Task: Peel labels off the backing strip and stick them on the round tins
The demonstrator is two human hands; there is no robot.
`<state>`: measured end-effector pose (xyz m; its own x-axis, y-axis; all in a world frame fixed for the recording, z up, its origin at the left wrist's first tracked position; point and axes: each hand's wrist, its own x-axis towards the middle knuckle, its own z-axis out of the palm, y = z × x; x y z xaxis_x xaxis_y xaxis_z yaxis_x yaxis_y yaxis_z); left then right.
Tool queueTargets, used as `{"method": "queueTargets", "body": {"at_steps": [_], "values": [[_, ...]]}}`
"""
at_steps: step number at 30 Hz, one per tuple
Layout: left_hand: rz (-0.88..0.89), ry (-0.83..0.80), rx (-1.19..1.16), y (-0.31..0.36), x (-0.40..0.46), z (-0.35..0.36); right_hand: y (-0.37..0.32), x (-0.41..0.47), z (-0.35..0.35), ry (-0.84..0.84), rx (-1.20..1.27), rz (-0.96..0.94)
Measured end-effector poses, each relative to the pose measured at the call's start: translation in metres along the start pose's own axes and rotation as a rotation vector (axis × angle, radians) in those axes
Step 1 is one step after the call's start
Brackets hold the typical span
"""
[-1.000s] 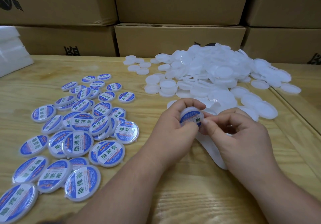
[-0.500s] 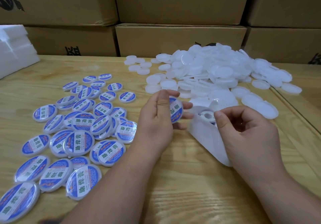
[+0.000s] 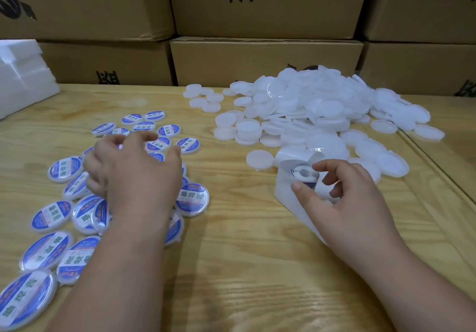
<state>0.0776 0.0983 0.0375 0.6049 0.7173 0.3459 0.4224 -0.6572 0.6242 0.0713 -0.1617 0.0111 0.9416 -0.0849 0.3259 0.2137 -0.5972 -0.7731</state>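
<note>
The left hand (image 3: pixel 134 174) has swung from centre to nine o'clock, fingers spread loose over the labelled tins (image 3: pixel 192 199); the right hand (image 3: pixel 332 197) still pinches the backing strip (image 3: pixel 286 190) at three o'clock

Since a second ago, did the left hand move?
Yes. The left hand went leftward, away from the pile of plain white tins, and is now over the labelled tins on the table's left side.

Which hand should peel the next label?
Right. The right hand already rests on the label roll, thumb and fingers at a blue label. The left hand is over the labelled tins, away from the roll.
</note>
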Motion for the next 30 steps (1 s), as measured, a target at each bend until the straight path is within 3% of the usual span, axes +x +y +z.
{"method": "queueTargets", "body": {"at_steps": [3,6,10,13,19,30], "values": [[0.226,0.011,-0.194,0.014,-0.013,0.005,0.000,-0.001,-0.002,-0.010,-0.041,-0.017],[0.325,-0.301,-0.493,0.031,-0.042,0.017,-0.002,-0.001,-0.005,-0.078,-0.098,-0.035],[0.361,-0.709,-0.645,0.039,-0.074,0.038,-0.001,-0.001,-0.006,-0.140,-0.156,-0.061],[0.415,-0.853,-0.651,0.040,-0.080,0.043,0.002,-0.001,-0.007,-0.211,-0.132,-0.056],[0.723,-0.803,-0.443,0.042,-0.080,0.046,-0.001,-0.003,-0.017,-0.344,-0.149,-0.091],[0.813,-0.734,-0.405,0.044,-0.079,0.050,-0.004,0.001,-0.054,-0.451,-0.216,0.088]]}}
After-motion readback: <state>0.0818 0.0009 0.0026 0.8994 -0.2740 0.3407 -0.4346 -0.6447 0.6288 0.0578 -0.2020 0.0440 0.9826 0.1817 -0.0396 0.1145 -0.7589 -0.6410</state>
